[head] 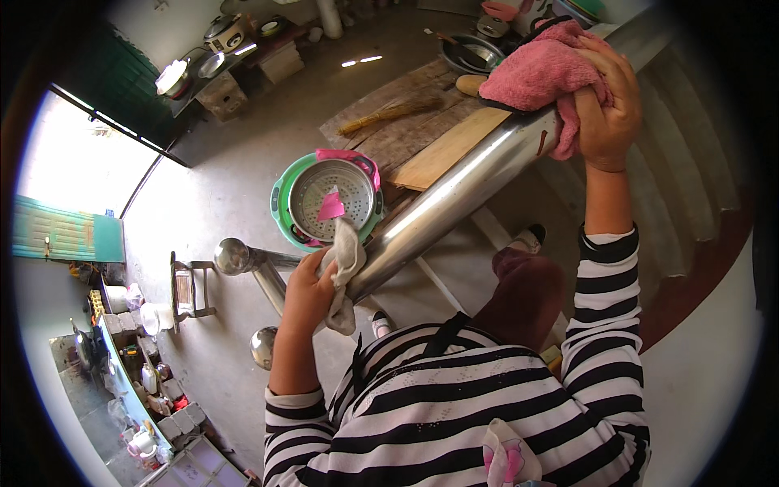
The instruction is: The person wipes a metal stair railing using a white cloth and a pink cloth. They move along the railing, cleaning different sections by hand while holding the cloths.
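Note:
A shiny metal handrail (450,189) slants across the view in front of me. My left hand (309,295) grips a pale cloth (347,249) against the rail's lower end. At the upper right, my right hand (608,103) holds a thick pink towel (535,70) with dark edging on top of the rail. A short brown mark shows on the rail beside the towel. Beyond the rail, a perforated metal steamer pan (304,189) with a pink piece on it rests in a green basin (281,213).
Metal balls (231,255) cap the railing posts at the lower left. Behind the rail a wooden board surface (389,137) bears a straw brush (389,114). Curved stair steps (688,152) lie at the right. A small wooden stool (193,289) stands on the floor at the left.

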Demonstrator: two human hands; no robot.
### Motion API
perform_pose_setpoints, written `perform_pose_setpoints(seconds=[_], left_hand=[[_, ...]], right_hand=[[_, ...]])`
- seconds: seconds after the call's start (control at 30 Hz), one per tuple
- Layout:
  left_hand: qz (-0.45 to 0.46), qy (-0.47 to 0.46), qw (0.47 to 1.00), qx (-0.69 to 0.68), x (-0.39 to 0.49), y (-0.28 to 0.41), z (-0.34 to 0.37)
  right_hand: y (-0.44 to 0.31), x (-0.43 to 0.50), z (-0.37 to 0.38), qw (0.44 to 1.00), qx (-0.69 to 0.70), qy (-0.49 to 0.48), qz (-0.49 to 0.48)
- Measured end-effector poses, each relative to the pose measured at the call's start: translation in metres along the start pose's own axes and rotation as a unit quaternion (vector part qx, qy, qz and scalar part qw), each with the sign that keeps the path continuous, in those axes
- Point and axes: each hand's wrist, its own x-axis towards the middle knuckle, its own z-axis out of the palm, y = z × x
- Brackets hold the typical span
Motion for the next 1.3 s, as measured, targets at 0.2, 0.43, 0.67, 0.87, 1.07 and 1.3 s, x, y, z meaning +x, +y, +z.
perform_pose_setpoints(seconds=[0.2,0.43,0.67,0.87,1.07,1.3], left_hand=[[0.203,-0.020,0.973,-0.111,0.038,0.106,0.051],[0.345,-0.015,0.935,-0.079,0.047,0.148,0.062],[0.384,0.098,0.916,0.062,-0.013,0.040,0.033],[0.373,0.124,0.919,0.041,-0.002,0.068,0.045],[0.496,0.142,0.849,0.118,0.031,0.170,0.088],[0.539,0.178,0.780,0.262,-0.007,0.105,0.075]], right_hand=[[-0.002,0.001,0.001,1.000,0.000,0.000,0.013],[0.001,0.000,0.000,1.000,-0.010,-0.003,-0.001],[-0.006,-0.003,-0.002,0.999,0.003,-0.026,0.046],[-0.007,0.000,0.000,1.000,-0.015,-0.004,0.020],[-0.002,-0.001,0.000,1.000,-0.022,0.004,0.002],[0.000,-0.002,0.002,1.000,0.000,0.017,0.000]])
